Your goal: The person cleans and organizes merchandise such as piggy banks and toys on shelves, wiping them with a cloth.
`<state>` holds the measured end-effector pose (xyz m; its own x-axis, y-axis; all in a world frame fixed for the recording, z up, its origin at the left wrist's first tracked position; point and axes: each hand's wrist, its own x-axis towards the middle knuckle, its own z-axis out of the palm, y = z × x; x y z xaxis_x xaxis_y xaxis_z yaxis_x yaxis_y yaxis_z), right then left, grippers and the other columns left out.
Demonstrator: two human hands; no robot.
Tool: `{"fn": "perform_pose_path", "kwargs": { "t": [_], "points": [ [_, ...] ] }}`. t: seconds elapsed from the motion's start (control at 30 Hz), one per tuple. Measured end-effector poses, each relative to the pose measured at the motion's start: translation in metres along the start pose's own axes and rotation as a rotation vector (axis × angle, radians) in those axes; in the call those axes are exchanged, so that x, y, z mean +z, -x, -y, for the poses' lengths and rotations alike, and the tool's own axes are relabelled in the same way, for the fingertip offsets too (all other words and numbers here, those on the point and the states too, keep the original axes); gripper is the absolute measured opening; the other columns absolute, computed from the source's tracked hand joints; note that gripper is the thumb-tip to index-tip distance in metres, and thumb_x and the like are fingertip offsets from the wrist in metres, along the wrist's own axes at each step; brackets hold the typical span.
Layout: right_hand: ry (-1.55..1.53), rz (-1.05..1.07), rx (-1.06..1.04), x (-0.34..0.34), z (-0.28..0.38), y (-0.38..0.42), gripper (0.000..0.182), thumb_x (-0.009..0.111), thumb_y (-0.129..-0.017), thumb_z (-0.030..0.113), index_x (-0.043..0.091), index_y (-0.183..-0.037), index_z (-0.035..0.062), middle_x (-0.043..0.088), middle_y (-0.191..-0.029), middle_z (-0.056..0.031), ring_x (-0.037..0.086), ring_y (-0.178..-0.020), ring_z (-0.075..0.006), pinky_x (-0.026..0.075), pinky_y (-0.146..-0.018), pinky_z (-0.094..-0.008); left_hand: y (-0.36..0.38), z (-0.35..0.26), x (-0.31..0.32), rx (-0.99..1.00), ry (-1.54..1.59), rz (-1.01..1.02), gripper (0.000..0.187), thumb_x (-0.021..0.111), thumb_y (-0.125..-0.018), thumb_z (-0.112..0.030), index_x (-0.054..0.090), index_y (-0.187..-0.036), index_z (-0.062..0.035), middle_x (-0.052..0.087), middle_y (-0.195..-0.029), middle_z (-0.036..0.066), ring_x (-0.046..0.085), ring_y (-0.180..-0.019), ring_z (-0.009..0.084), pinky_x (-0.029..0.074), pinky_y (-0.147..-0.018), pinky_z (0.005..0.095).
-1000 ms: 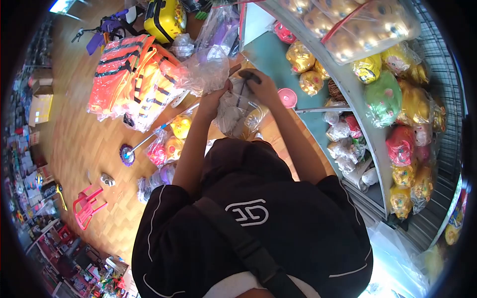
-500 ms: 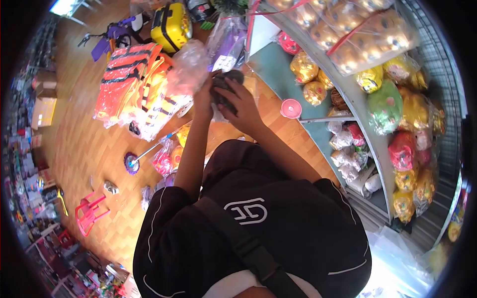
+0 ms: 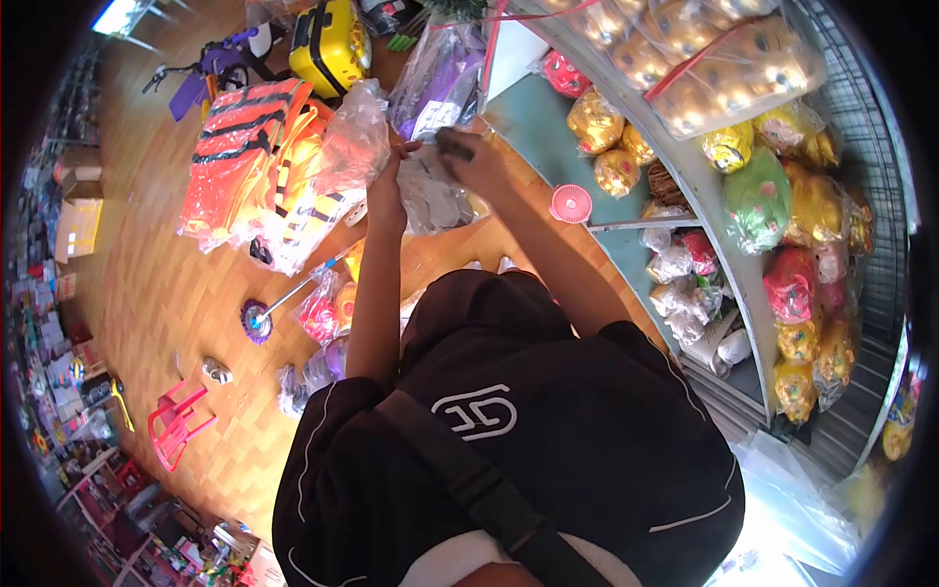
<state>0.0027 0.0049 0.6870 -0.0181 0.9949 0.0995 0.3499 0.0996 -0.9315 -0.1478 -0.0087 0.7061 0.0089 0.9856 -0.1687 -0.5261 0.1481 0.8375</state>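
My left hand (image 3: 389,191) is closed on a crumpled clear plastic bag (image 3: 354,137), which puffs out to its left beside the orange vests. A little to the right, my right hand (image 3: 479,168) grips a small dark object (image 3: 455,145); its kind is too blurred to tell. The two hands are apart, with a narrow gap between them. Below that gap lies a clear plastic wrapping with pale grey contents (image 3: 430,203). Just above the hands rests a purple item in clear plastic (image 3: 438,83).
Folded orange vests (image 3: 240,161) lie left of my hands, near a yellow suitcase (image 3: 331,49). A shelf on the right holds bagged gold figures (image 3: 594,119) and a pink round fan (image 3: 571,204). A red plastic chair (image 3: 178,423) and a blue-handled brush (image 3: 257,321) are on the floor.
My hands, together on the dark object before, have separated. The right hand has moved right with the dark object, and the left has turned away with the plastic bag. The pale wrapping shows more.
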Motion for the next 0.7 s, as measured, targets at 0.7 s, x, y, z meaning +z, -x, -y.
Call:
{"fn": "perform_pose_path", "kwargs": {
  "t": [0.7],
  "points": [
    [-0.461,0.017,0.276,-0.064,0.057,-0.023,0.028,0.042,-0.082,0.011,0.052,-0.106,0.0003,0.057,-0.094,-0.004,0.054,-0.073,-0.0095,0.042,-0.071,-0.0219,0.005,-0.099,0.021,0.351,-0.259,-0.009,0.023,0.051,-0.078,-0.018,0.054,-0.093,-0.0015,0.054,-0.087,0.004,0.048,-0.083,0.0131,0.037,-0.074,0.0276]
  ]
}}
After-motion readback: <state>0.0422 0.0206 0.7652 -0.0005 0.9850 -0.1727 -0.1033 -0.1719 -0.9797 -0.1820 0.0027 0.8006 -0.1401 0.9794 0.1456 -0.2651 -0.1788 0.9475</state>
